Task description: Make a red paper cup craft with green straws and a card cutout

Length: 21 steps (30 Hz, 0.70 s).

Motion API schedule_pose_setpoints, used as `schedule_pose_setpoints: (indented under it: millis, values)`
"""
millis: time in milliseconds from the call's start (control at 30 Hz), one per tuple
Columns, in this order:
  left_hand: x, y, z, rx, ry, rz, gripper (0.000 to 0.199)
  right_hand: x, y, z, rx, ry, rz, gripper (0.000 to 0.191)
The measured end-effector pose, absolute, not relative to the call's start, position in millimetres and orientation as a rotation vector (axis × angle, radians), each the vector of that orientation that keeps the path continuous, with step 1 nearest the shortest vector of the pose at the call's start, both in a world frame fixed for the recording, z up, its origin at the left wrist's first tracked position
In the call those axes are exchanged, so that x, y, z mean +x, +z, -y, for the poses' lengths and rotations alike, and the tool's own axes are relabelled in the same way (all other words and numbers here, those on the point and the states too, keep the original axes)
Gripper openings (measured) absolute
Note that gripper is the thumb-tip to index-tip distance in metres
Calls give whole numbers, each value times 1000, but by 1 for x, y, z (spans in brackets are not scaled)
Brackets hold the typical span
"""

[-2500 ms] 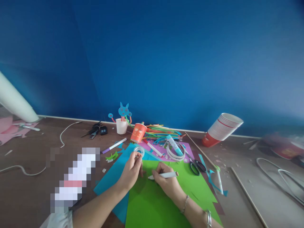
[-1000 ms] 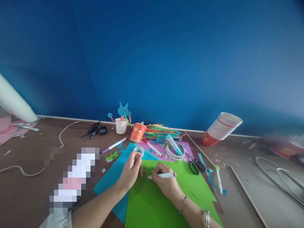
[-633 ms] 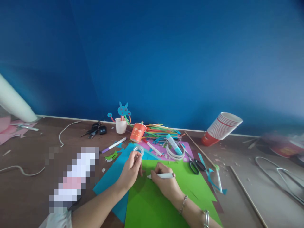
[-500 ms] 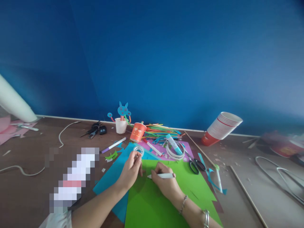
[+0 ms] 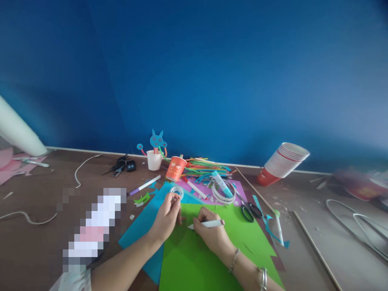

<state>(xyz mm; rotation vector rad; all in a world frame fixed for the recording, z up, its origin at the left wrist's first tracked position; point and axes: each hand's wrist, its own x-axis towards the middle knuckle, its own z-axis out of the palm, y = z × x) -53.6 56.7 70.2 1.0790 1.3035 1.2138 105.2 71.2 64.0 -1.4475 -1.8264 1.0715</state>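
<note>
My right hand is closed around a white marker with a dark reddish end, over the green paper. The marker's pale tip points left, close to the sheet. My left hand rests at the green sheet's upper left edge, thumb and forefinger pressed together; what they pinch, if anything, is hidden. A roll of clear tape appears just beyond those fingertips, and I cannot tell whether they touch it. Beneath, blue paper sticks out to the left.
Black-handled scissors, a glue stick and a red-capped marker lie beyond the sheet. Further back are an orange paper cup, a white cup bearing a blue cutout figure, coloured sticks and stacked cups.
</note>
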Motion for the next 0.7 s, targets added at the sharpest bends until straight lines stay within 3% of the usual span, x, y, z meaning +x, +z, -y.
schedule_pose_setpoints:
  millis: [700]
  values:
    - [-54, 75, -55, 1057, 1206, -1300, 28, 105, 66, -70, -1442, 1121, 1798, 23]
